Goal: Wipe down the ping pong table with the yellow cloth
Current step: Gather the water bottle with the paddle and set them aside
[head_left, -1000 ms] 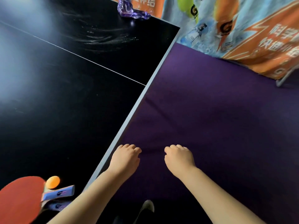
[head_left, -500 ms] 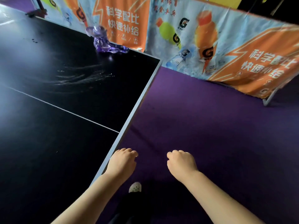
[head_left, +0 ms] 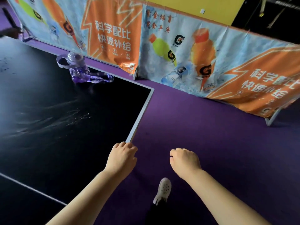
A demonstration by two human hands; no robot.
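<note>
The black ping pong table (head_left: 48,143) fills the left half of the view, with a pale edge band and a white centre line. Wet smears (head_left: 71,117) streak its surface near the far corner. My left hand (head_left: 121,157) hangs over the table's right edge, fingers loosely curled, holding nothing. My right hand (head_left: 184,159) hangs over the purple floor, fingers also curled and empty. No yellow cloth is in view.
A purple transparent water bottle (head_left: 78,69) with a strap stands near the table's far corner. Printed drink banners (head_left: 194,59) fence the purple floor (head_left: 211,143) beyond. My white perforated shoe (head_left: 163,190) steps forward between my arms.
The view has lifted and moved along the table's edge toward the far corner. The red paddle and orange ball have left the view. Both hands stay empty.
</note>
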